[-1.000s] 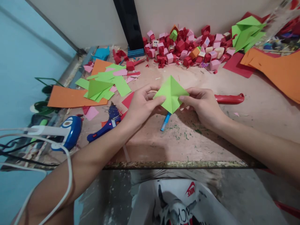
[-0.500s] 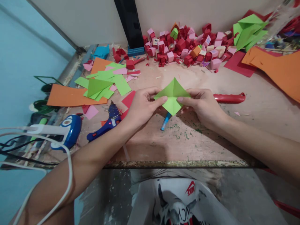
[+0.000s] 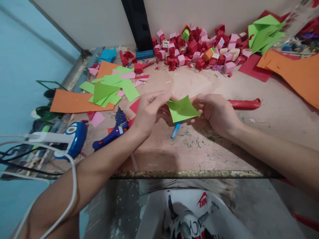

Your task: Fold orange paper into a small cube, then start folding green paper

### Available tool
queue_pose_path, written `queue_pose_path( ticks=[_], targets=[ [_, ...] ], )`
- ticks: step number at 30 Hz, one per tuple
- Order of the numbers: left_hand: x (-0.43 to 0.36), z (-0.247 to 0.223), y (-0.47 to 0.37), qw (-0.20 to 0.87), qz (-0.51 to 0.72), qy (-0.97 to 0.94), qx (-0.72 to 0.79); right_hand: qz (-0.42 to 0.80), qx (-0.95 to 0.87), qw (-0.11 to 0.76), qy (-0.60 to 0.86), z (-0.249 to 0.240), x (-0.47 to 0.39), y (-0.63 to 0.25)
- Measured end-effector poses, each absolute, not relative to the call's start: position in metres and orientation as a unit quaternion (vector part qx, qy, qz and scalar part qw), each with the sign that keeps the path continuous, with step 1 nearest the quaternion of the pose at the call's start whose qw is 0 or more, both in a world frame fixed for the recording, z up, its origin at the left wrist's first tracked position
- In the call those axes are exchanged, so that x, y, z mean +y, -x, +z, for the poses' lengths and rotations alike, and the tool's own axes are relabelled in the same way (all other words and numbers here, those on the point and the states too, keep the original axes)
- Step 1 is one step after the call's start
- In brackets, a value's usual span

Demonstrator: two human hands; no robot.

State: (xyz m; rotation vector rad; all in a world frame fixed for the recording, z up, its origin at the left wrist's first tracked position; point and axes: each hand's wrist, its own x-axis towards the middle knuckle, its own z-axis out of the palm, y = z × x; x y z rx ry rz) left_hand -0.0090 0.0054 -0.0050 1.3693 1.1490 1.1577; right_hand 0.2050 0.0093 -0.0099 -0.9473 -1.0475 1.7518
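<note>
A small square of light green paper (image 3: 183, 110), slightly bent, is held up above the table between my hands. My left hand (image 3: 152, 111) pinches its upper left corner between thumb and fingers. At the right side, my right hand (image 3: 216, 111) has curled fingers around the paper's edge, some of them hidden behind it. Just below the sheet lies a blue pen-like stick (image 3: 175, 130) on the wood, its upper end covered by the paper. A red-handled tool (image 3: 245, 104) rests beyond my right hand, partly hidden by it.
Near my left forearm lies a blue glue gun (image 3: 112, 134). Green paper strips (image 3: 129, 89) and orange paper (image 3: 71, 101) are spread at left. Folded red and pink paper pieces (image 3: 193, 48) pile along the back. More orange paper (image 3: 294, 78) lies at right. A white cable (image 3: 74, 179) crosses my left arm.
The green paper has turned from a diamond position to a flatter, squarer one, its crease no longer plain. Both thumbs have moved off its middle to the edges.
</note>
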Motion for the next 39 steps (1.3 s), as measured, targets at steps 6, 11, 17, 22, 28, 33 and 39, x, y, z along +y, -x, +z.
queue_pose_path(
  ticks=[6, 11, 17, 22, 28, 33, 39],
  targets=[
    [0.0002, -0.0012, 0.0079, 0.444, 0.444, -0.626, 0.463, 0.653, -0.493, 0.381, 0.431, -0.008, 0.0079, -0.2041],
    [-0.0002, -0.0003, 0.0063, 0.456, 0.445, -0.618, 0.46, 0.629, -0.546, 0.341, 0.437, -0.007, 0.008, -0.2047],
    [0.0016, -0.0043, 0.0039, 0.53, 0.436, -0.568, 0.454, 0.652, -0.481, 0.39, 0.438, -0.0066, 0.0057, -0.2021],
    [0.0022, -0.0065, 0.0039, 0.562, 0.429, -0.535, 0.463, 0.613, -0.492, 0.434, 0.44, -0.0134, 0.0092, -0.205],
    [0.0003, -0.0056, 0.0015, 0.555, 0.388, -0.576, 0.458, 0.6, -0.513, 0.429, 0.44, -0.0134, 0.0097, -0.2057],
    [-0.002, -0.0018, 0.0012, 0.543, 0.349, -0.612, 0.457, 0.581, -0.526, 0.432, 0.447, -0.0145, 0.0083, -0.2056],
    [-0.0041, -0.0025, 0.0026, 0.569, 0.309, -0.62, 0.443, 0.59, -0.525, 0.425, 0.442, -0.015, 0.0072, -0.2056]
  ],
)
